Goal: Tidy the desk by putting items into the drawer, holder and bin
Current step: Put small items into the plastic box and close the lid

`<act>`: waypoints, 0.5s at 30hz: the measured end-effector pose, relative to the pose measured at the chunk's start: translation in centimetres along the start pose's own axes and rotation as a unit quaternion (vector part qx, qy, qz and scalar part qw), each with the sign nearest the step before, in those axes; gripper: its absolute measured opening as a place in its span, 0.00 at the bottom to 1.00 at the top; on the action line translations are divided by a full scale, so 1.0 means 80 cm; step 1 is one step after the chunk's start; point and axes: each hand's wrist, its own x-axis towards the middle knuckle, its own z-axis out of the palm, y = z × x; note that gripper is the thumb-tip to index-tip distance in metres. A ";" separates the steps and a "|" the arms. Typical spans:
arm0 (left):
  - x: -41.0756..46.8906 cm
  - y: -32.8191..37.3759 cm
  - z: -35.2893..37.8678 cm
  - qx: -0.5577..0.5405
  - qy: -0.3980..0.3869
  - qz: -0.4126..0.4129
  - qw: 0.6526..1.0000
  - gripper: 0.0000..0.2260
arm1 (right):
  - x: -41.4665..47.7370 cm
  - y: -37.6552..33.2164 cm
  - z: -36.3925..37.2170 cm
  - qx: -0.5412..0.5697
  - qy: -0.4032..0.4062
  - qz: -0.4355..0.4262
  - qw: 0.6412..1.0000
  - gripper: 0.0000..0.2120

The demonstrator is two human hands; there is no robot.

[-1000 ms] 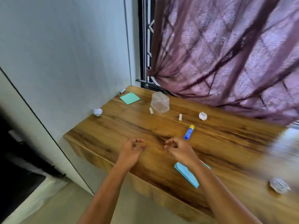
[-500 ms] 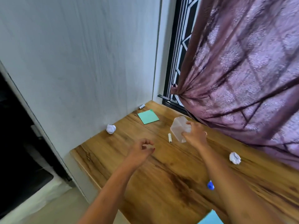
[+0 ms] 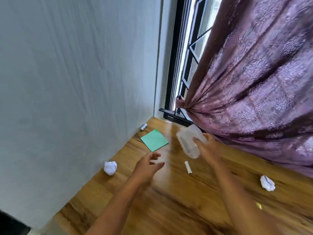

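Right hand (image 3: 208, 148): fingers curled round one end of a clear plastic container (image 3: 188, 141), held tilted above the tabletop (image 3: 186, 209), near the curtain (image 3: 254, 82). Left hand (image 3: 147, 165): fingers loosely curled, blurred; whether it pinches anything cannot be told. It sits left of and below the container, apart from it. A white stick (image 3: 188, 167) lies on the tabletop between the two hands. Green note pad (image 3: 154, 139) lies beyond the left hand; crumpled paper ball (image 3: 110, 167) by the wall; second paper ball (image 3: 267, 183) right of the right forearm
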 end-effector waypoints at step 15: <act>0.031 -0.034 -0.016 -0.109 0.074 0.146 0.980 0.49 | -0.098 0.006 0.125 0.242 -0.224 0.228 0.916 0.25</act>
